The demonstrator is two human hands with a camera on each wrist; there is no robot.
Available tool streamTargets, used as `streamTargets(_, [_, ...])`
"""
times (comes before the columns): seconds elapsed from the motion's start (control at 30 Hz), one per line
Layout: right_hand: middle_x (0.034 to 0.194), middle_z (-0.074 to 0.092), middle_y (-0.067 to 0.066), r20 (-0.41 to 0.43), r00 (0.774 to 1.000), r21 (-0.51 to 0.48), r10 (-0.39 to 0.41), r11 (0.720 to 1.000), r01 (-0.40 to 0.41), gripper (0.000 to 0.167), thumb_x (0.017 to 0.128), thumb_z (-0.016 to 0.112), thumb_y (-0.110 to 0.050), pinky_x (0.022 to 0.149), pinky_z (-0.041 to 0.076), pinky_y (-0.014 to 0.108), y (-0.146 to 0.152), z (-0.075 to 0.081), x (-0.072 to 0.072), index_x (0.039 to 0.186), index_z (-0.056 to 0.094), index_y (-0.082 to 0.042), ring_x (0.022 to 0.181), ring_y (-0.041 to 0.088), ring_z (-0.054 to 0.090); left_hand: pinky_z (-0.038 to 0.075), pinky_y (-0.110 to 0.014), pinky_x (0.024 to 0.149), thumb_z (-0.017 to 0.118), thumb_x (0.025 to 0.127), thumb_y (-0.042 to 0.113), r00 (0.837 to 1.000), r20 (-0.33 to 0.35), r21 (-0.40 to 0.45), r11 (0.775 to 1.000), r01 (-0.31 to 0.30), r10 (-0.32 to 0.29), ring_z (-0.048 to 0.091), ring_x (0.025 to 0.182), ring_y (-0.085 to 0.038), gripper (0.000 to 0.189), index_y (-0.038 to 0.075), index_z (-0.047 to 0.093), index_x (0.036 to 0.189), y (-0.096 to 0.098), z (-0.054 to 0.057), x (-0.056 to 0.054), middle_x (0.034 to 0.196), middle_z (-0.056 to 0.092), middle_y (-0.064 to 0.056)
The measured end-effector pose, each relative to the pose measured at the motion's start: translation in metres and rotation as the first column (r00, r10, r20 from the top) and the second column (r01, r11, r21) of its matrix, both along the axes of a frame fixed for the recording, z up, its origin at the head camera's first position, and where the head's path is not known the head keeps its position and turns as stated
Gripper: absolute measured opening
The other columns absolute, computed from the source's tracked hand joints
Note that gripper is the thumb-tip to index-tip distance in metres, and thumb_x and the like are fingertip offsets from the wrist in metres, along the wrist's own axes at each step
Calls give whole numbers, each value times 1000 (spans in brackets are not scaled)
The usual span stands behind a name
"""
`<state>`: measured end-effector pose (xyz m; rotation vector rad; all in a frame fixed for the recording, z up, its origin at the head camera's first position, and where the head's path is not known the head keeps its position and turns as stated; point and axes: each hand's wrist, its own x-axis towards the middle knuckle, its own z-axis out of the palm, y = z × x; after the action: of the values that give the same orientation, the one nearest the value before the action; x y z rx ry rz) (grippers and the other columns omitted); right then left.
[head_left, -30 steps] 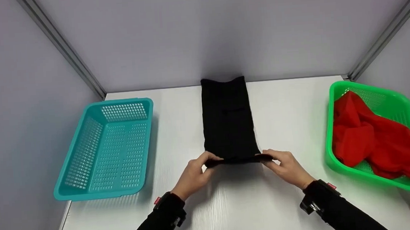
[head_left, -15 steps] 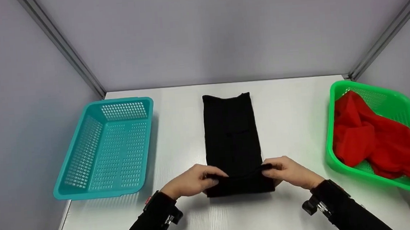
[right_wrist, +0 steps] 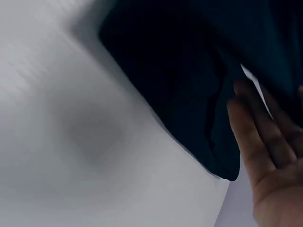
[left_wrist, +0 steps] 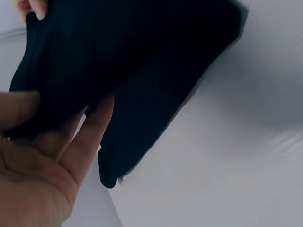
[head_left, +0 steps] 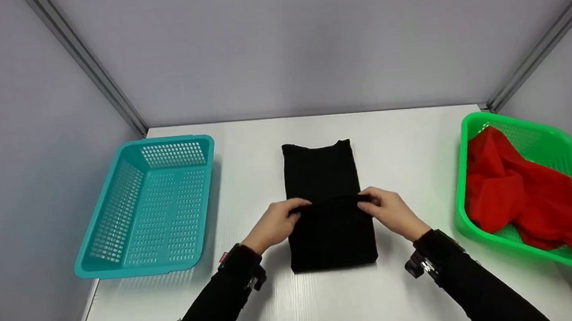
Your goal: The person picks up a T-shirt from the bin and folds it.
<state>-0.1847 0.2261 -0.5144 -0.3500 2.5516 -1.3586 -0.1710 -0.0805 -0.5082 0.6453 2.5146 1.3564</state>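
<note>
A black folded cloth [head_left: 332, 243], perhaps a garment, lies lengthwise on the white table. Its near part is lifted and turned back over the far part. At the left corner of this raised edge, my left hand [head_left: 275, 224] pinches the fabric between thumb and fingers. The opposite corner is pinched by my right hand [head_left: 390, 211]. In the left wrist view, the left thumb lies on top of the dark cloth [left_wrist: 137, 109] with fingers beneath. From the right wrist, extended fingers [right_wrist: 246, 132] show under the raised layer; that thumb is mostly out of frame.
A turquoise basket [head_left: 145, 271] stands on the left with nothing in it. On the right is a green basket [head_left: 461, 183] holding red cloth [head_left: 535, 193], which spills over its near right rim. Grey panels [head_left: 308, 48] enclose the table's back and sides.
The black cloth has slid toward me, away from the back panel. Both hands then carried its near edge up and away from me, laying a flap back over the cloth.
</note>
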Motion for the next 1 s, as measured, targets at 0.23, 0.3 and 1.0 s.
streamTargets(0.23, [96, 67, 6, 11, 997, 43, -79, 996, 78, 23, 104, 59, -13, 77, 47, 32, -10, -11, -24, 125, 67, -6, 85, 18, 58, 44, -42, 111, 48, 95, -14, 995, 79, 142, 987, -79, 68, 57, 130, -26, 46, 8, 69, 129, 12, -11, -23, 134, 66, -8])
streamTargets(0.3, [95, 66, 7, 24, 995, 47, -94, 995, 93, 24, 104, 58, -12, 77, 46, 33, -11, -17, -27, 125, 66, -5, 84, 18, 57, 43, -42, 112, 47, 96, -14, 988, 111, 153, 981, -121, 105, 57, 131, -26, 45, 8, 69, 129, 15, -17, -25, 135, 65, -8])
streamTargets(1.0, [143, 58, 21, -421, 889, 324, 178, 945, -36, 34, 97, 67, -5, 107, 45, 55, 0, -52, 5, 131, 63, -1, 132, 40, 55, 45, -48, 102, 68, 97, 10, 977, -184, -238, 960, -149, 106, 51, 120, -35, 27, 10, 63, 123, -1, -58, 7, 132, 50, -10])
